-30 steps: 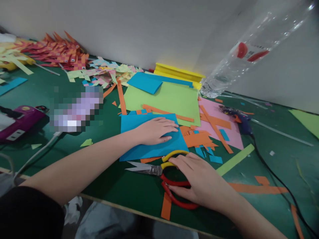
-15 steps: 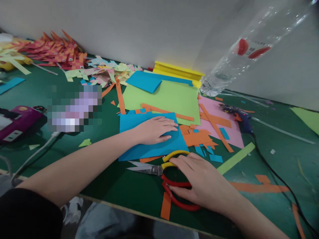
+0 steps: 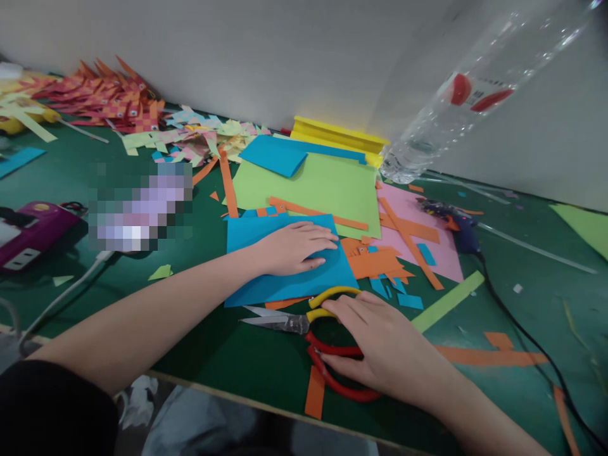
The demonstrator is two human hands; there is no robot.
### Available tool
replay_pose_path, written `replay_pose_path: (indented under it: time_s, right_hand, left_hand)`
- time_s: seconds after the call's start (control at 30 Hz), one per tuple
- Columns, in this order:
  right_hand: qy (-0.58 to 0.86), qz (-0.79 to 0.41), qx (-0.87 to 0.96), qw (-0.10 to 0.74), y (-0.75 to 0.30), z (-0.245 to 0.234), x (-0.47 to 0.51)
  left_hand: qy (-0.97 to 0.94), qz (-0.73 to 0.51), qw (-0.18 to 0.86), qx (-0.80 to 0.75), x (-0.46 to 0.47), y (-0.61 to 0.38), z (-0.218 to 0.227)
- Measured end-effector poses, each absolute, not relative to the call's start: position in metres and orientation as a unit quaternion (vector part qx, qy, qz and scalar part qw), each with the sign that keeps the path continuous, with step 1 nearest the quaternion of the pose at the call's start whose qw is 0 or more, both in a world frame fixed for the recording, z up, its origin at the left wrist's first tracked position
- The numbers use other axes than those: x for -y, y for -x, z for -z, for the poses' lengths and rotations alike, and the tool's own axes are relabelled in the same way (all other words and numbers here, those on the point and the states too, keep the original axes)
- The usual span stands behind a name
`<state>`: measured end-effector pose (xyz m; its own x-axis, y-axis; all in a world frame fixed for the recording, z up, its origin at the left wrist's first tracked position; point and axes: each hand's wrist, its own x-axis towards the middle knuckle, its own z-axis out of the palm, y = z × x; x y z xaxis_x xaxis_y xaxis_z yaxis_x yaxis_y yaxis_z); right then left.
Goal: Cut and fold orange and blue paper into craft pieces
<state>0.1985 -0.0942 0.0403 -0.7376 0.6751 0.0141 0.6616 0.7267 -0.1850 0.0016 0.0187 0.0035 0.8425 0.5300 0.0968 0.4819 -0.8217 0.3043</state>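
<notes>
My left hand (image 3: 301,248) lies flat, palm down, on a sheet of blue paper (image 3: 247,237), its fingers stretched to the right. My right hand (image 3: 380,342) grips a pair of scissors (image 3: 297,323) by its yellow and red handles. The blades point left, slightly apart, just below the blue sheet's front edge. Under that sheet's lower edge a bit of orange paper (image 3: 280,304) pokes out. Orange paper pieces (image 3: 380,263) and small blue scraps lie to the right of the sheet. An orange strip (image 3: 315,392) rests below the scissors.
Green paper (image 3: 332,183) and pink paper (image 3: 446,253) lie behind. A plastic bottle (image 3: 441,107) leans at the back right. At right a dark blue glue gun (image 3: 468,234) trails a black cord. A purple power socket (image 3: 42,234) and a blurred-out object (image 3: 147,209) with a white cable sit left.
Both hands, the blue sheet and the scissors keep their places relative to each other. The whole view has shifted very slightly.
</notes>
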Motion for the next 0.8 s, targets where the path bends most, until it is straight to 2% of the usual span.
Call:
replay_pose_path:
  time_s: [0.37,0.8]
  right_hand:
    - [0.374,-0.114,0.92,0.021,-0.1994,-0.0402,0.0975]
    - [0.362,-0.079,0.927,0.059,-0.1927,-0.0374,0.0986]
  left_hand:
    - [-0.952,-0.092,0.134,-0.26,-0.0195,-0.0014,-0.0017]
    - [-0.954,-0.092,0.126,-0.258,-0.02,-0.0018,-0.0009]
